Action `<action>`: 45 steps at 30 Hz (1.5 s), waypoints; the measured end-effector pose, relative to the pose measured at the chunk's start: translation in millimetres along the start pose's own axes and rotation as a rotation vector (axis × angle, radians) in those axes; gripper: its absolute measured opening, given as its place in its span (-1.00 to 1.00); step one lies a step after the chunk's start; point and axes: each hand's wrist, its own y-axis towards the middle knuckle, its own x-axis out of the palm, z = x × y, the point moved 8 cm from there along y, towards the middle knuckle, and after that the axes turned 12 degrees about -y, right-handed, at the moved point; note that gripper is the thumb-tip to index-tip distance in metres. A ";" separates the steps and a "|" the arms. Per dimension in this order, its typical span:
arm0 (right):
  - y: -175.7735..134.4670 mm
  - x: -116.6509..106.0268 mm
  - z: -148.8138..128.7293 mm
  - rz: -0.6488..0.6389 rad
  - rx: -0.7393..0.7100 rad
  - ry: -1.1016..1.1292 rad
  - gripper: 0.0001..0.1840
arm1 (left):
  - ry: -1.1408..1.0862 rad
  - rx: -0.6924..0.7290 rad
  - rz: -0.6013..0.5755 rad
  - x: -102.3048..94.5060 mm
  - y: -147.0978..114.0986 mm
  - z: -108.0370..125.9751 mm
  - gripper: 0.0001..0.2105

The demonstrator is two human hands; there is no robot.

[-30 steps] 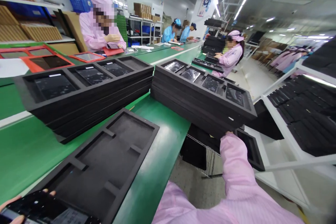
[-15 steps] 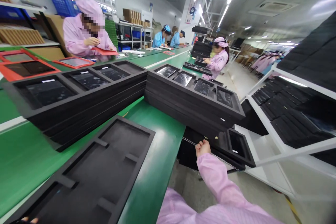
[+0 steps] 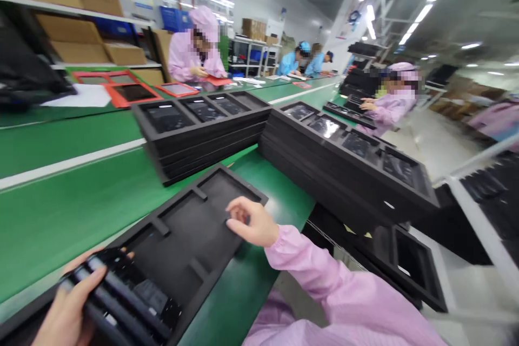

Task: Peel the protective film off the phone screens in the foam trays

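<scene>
holding a bunch of dark slabs above the near tray

head view: judged by how things lie, the work looks partway along. at upper centre-left, the top tray of the left stack (image 3: 203, 145) shows panels (image 3: 168, 117) in 3 of its 4 compartments; at centre right, the top tray of the right stack (image 3: 344, 189) shows 4. what remains, as far as can be seen, is the dark slabs (image 3: 135, 294) at lower left, in hand rather than laid out, and the near tray (image 3: 203, 219), whose bare floor shows from lower left to centre.

the left hand (image 3: 73, 297), at lower left, is closed around the slabs, thumb across their upper edges; whether they also rest on the tray cannot be told. the right hand (image 3: 253, 221), at centre, is loosely curled with a small gap between thumb and fingers, gripping nothing visible; whether it touches the tray is unclear.
</scene>
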 end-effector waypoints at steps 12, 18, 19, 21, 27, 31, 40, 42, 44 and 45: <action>30.3 222.4 -59.5 -0.862 0.057 0.288 0.00 | -0.199 0.294 -0.085 -0.9 4.6 10.8 -0.55; 23.8 220.5 -48.3 -0.911 0.152 0.364 0.17 | -0.341 0.236 -0.257 6.8 7.2 2.6 -0.59; 23.6 219.6 -48.6 -0.926 0.170 0.370 0.17 | -0.363 0.215 -0.267 7.6 6.7 2.1 -0.61; 23.5 216.2 -50.6 -0.929 0.177 0.382 0.08 | -0.369 0.201 -0.268 8.0 4.9 3.4 -0.65; 14.8 204.4 -63.9 -0.968 0.059 0.452 0.08 | -0.420 0.131 -0.218 5.1 2.5 4.9 -0.57; 8.6 204.4 -63.9 -1.049 0.143 0.435 0.35 | -0.437 0.081 -0.202 4.2 3.7 6.5 -0.60; 10.5 202.7 -65.3 -1.033 0.146 0.486 0.33 | -0.451 0.076 -0.193 1.8 4.2 6.9 -0.62; 10.6 202.7 -64.9 -1.034 0.150 0.482 0.34 | -0.439 0.081 -0.196 1.1 4.4 6.1 -0.62; 11.0 202.9 -65.1 -1.034 0.156 0.485 0.34 | -0.427 0.092 -0.193 0.3 4.7 5.8 -0.61; 11.1 203.0 -65.3 -1.033 0.157 0.487 0.35 | -0.422 0.097 -0.190 -0.1 4.8 5.7 -0.60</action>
